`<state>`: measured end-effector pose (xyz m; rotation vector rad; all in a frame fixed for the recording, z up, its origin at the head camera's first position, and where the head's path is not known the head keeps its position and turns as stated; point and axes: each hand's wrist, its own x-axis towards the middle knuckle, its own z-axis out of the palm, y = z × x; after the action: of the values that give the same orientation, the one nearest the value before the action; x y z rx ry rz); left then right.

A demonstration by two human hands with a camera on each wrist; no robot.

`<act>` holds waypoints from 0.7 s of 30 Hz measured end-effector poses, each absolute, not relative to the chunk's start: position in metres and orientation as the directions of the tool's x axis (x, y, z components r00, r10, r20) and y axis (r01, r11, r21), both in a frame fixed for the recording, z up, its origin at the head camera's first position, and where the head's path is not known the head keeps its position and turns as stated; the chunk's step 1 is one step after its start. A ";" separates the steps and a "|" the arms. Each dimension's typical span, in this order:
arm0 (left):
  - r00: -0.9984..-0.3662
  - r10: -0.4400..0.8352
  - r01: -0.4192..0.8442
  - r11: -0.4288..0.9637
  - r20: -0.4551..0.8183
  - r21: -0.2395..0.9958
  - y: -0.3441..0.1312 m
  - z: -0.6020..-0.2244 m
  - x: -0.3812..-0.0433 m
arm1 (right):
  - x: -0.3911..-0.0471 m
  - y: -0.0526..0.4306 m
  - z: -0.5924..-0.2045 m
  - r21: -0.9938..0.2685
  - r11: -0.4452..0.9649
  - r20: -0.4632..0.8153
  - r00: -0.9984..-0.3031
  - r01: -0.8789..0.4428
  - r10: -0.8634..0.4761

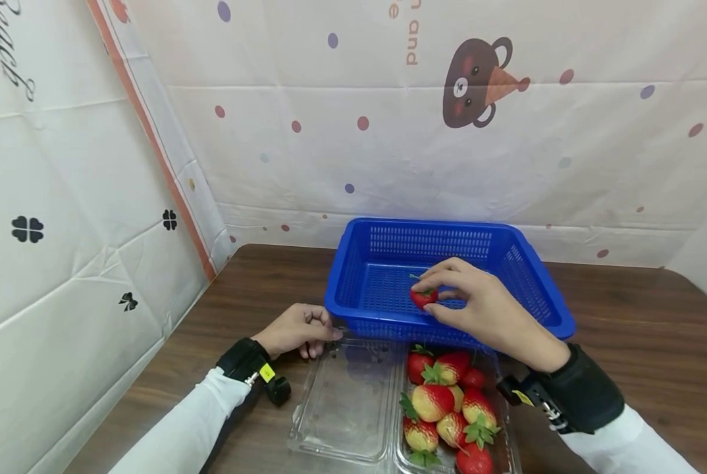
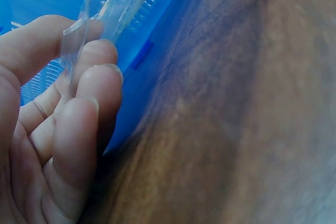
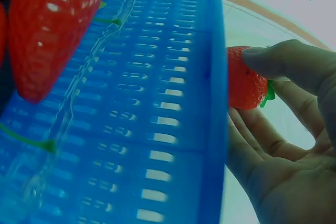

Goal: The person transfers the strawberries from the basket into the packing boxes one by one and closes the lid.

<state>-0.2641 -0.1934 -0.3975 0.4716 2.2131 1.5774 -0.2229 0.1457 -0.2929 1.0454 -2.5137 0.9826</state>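
My right hand pinches a red strawberry with a green leafy top above the near side of a blue plastic basket. In the right wrist view the strawberry sits between thumb and fingers, just past the basket's rim. My left hand pinches the corner of the clear lid of an opened plastic box, close to the basket's near left corner. The lid's edge shows between thumb and fingers in the left wrist view. Several strawberries fill the box's right half.
A brown wooden table lies under everything. Behind the basket hangs a white cloth with dots and a bear print, and another cloth side runs along the left. The box stands right against the basket's front.
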 end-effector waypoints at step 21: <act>-0.870 0.479 0.047 0.311 -0.113 0.949 -0.194 -0.400 -0.266 | -0.183 0.159 -0.289 -0.367 0.503 0.507 -0.622 -0.782 -0.597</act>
<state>-0.2662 -0.1939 -0.3999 0.4701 2.2082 1.5796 -0.1830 0.1592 -0.2895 1.1568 -2.4359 0.8308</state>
